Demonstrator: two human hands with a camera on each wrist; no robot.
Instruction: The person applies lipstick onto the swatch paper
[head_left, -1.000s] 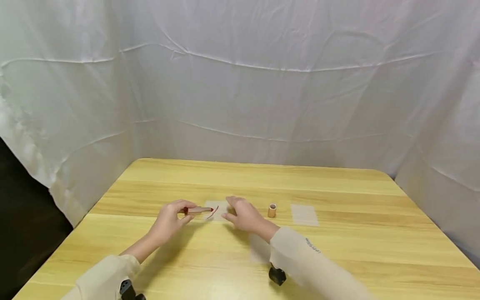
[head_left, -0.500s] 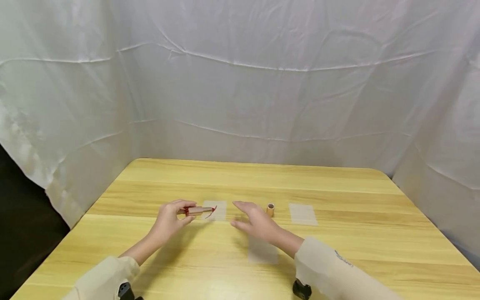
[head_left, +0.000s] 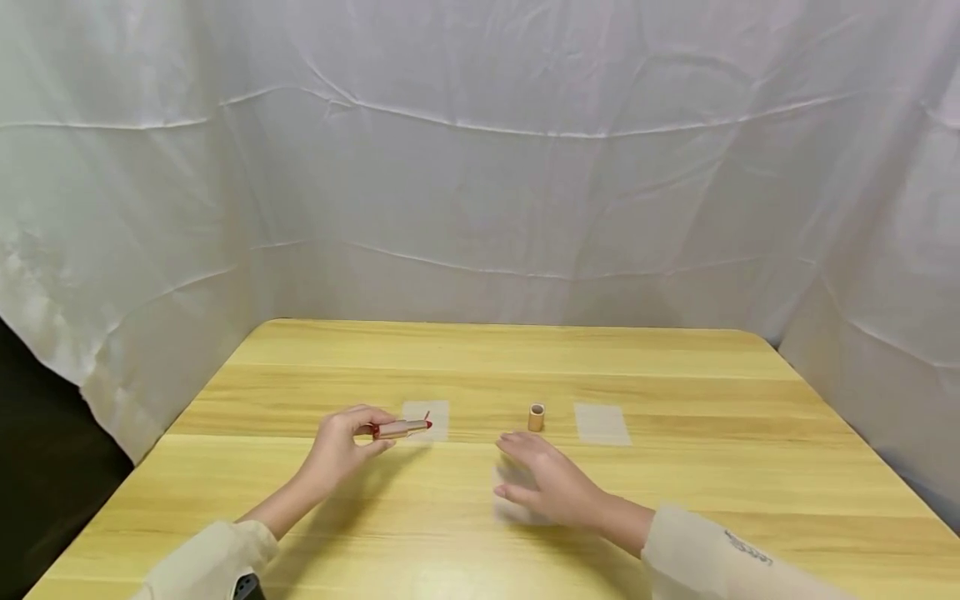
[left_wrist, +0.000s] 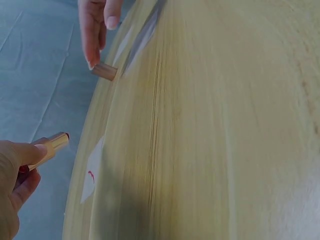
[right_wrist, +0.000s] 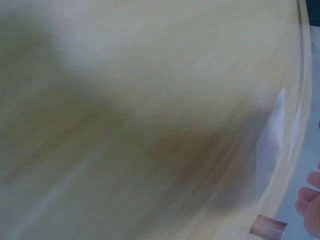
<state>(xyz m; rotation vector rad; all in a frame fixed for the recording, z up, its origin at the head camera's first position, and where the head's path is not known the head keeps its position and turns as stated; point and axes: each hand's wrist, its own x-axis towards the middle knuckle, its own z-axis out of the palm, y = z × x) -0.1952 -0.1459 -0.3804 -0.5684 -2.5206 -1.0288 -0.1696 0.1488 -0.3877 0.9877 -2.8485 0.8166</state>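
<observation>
In the head view my left hand (head_left: 339,446) pinches a lipstick (head_left: 401,428) by its gold-pink case, thumb below and fingers above. Its red tip points right, over the left paper square (head_left: 441,410). A curved red mark (left_wrist: 91,176) shows on that paper in the left wrist view. My right hand (head_left: 555,483) holds nothing; its fingers are loosely spread above the front paper square (head_left: 513,515), partly covering it. Just beyond those fingers the lipstick's cap (head_left: 536,418) stands upright on the table, its hollow end up.
A third paper square (head_left: 602,425) lies to the right of the cap. The wood-grain table (head_left: 375,358) has rounded far corners. Behind it and along the sides hangs a pale, creased curtain (head_left: 480,200), with a dark area at the far left.
My right hand has moved from beside the left paper, rightward and toward me, to above the front paper. The lipstick stays in my left hand, its tip nearly in the same place.
</observation>
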